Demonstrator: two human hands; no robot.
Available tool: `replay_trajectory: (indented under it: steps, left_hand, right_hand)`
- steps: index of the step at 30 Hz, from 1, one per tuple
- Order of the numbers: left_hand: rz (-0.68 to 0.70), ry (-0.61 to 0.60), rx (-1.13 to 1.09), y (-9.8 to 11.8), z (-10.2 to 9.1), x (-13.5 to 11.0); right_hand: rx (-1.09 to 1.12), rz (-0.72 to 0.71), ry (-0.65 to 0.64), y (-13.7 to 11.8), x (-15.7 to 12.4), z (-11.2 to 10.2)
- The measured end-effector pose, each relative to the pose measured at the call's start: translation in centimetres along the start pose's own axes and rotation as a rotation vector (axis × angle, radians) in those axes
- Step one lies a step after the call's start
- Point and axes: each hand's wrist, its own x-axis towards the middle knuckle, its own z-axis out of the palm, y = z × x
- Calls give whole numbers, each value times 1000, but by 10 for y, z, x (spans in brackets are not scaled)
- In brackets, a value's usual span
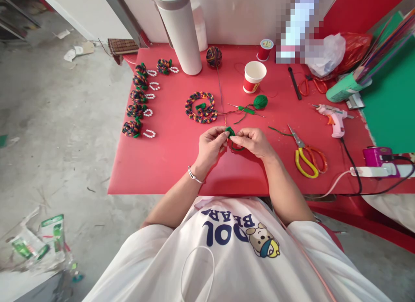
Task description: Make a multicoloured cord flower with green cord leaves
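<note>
Between both hands is a small green crocheted piece [230,132] with a loose yarn tail hanging below it. My left hand [212,142] pinches its left side with thumb and forefinger. On its right side, my right hand [251,141] grips it the same way. Just beyond lies a multicoloured crocheted strip [200,119], curled into a spiral with a green bit inside. A green-handled crochet hook [246,110] rests beside a green yarn ball [260,102]. Orange-handled and yellow-handled scissors [304,152] lie to the right of my right hand.
Several yarn flowers with white bead loops [132,128] line the left edge. Farther back stand a white thermos [181,33], a variegated yarn ball [214,57], a paper cup [254,79] and a red thread spool [265,50]. A pink glue gun [335,120] and power strip [372,171] are at right.
</note>
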Motion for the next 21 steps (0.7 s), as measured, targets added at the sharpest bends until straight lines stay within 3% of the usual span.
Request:
replay_trajectory:
  steps: [9, 15, 21]
  left_hand:
    - [-48, 28, 81, 0, -1, 2]
    - [5, 110, 2, 6, -5, 8]
    - [-80, -17, 22, 13, -5, 4]
  right_hand:
    - [-58, 21, 7, 1, 2, 4]
    - [2, 61, -75, 0, 2, 6]
    - [128, 84, -23, 3, 4, 9]
